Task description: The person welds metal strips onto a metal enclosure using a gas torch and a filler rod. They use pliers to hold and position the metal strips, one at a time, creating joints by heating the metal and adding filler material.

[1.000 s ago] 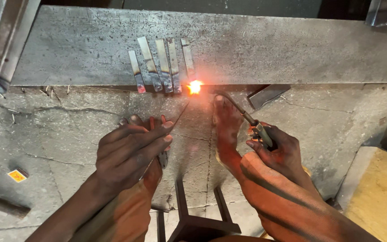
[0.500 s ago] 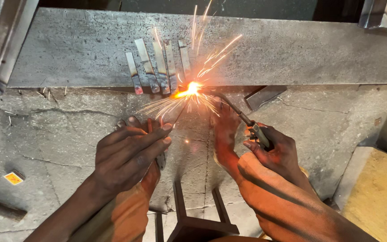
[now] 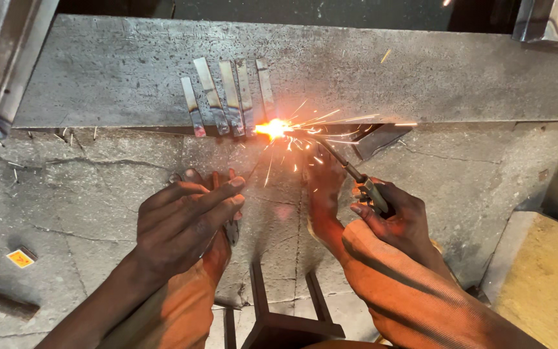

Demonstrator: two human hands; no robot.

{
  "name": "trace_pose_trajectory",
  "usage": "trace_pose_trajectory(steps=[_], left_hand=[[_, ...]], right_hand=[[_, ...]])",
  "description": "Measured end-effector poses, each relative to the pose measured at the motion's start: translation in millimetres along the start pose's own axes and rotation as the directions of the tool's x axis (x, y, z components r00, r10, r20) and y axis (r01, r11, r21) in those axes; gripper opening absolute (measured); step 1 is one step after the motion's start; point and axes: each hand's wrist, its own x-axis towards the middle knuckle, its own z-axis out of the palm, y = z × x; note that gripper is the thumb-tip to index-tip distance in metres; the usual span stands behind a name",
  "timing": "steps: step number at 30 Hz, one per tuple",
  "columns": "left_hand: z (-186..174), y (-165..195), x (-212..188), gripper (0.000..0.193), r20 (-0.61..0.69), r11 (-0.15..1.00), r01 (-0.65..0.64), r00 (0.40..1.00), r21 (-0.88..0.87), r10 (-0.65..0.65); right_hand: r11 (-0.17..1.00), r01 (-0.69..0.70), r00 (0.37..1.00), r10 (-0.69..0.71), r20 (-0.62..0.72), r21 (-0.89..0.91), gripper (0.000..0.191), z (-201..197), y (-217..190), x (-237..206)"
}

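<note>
Ambient light is dim and grey. The main source is the welding arc (image 3: 272, 128), overexposed to a white-orange flare with spark streaks to the right. Its glow tints the left hand (image 3: 185, 220), right hand (image 3: 392, 216) and legs orange. The steel beam (image 3: 421, 71) is evenly lit. Focus is sharp centrally; corners darken, with slight wide-angle bending at the edges.

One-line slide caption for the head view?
Right hand holds a welding electrode holder, sparks flying at short flat metal strips; left hand rests nearby.
</note>
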Motion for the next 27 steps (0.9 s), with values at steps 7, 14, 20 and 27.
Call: trace_pose_trajectory(steps=[7,14,20,27], left_hand=[[-6.3,0.2,-0.5,0.023,-0.002,1.000,-0.004,1.000,0.019,0.004],[-4.2,-0.1,-6.4,0.020,-0.055,0.999,0.003,0.998,0.043,-0.001],[-3.4,-3.2,-9.5,0.019,-0.044,0.999,0.010,0.999,0.038,-0.008],[-4.3,-3.8,-10.6,0.019,-0.040,1.000,0.015,0.999,-0.002,-0.015]], right_hand=[[0.982,-0.150,0.981,0.162,-0.102,0.119,0.027,8.1,-5.8,-3.5],[0.985,-0.150,0.985,0.157,-0.074,0.086,0.027,13.9,-17.8,2.4],[0.991,-0.107,0.989,0.114,-0.095,0.076,0.027,16.8,-21.7,5.1],[0.995,-0.085,0.992,0.089,-0.088,0.044,0.027,17.3,-21.9,4.9]])
